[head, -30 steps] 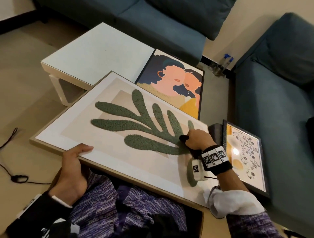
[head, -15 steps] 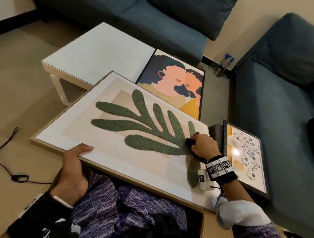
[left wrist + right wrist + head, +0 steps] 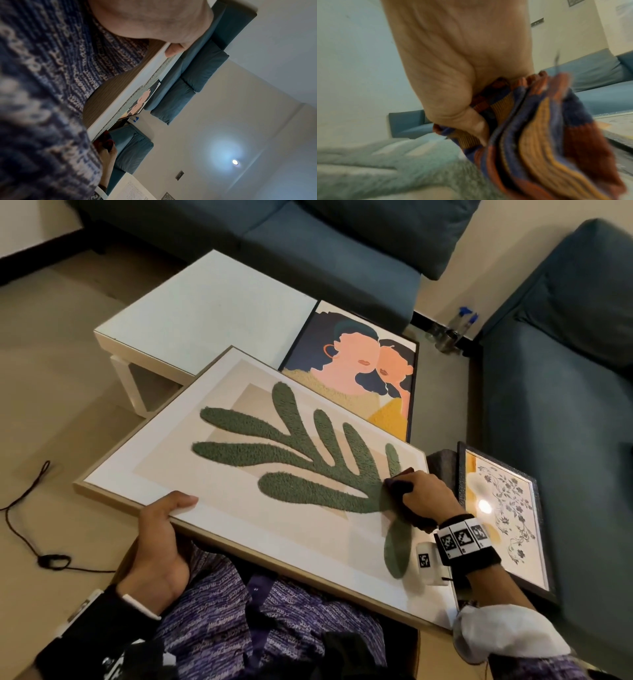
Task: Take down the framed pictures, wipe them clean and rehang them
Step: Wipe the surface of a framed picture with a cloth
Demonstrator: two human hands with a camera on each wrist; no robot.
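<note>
A large wood-framed picture of a green leaf (image 3: 239, 460) lies tilted across my lap. My left hand (image 3: 161, 539) grips its near edge, thumb on the glass and fingers underneath; the left wrist view shows that thumb (image 3: 173, 50) over the frame edge (image 3: 120, 97). My right hand (image 3: 424, 498) grips a folded striped cloth (image 3: 399, 482) and presses it on the leaf's stem at the right side. The right wrist view shows the cloth (image 3: 539, 135) bunched in the fingers, blurred, above the leaf picture (image 3: 402, 169).
A black-framed picture of two faces (image 3: 359, 371) leans on a white coffee table (image 3: 205, 306). A dark-framed floral picture (image 3: 503, 508) lies on the blue sofa (image 3: 565, 422) to my right. Another sofa (image 3: 308, 244) stands behind. A black cable (image 3: 30, 525) runs on the floor at left.
My right hand with the cloth slid a little right and toward me along the leaf's stem, then stayed near there. The left hand and the frame have not moved.
</note>
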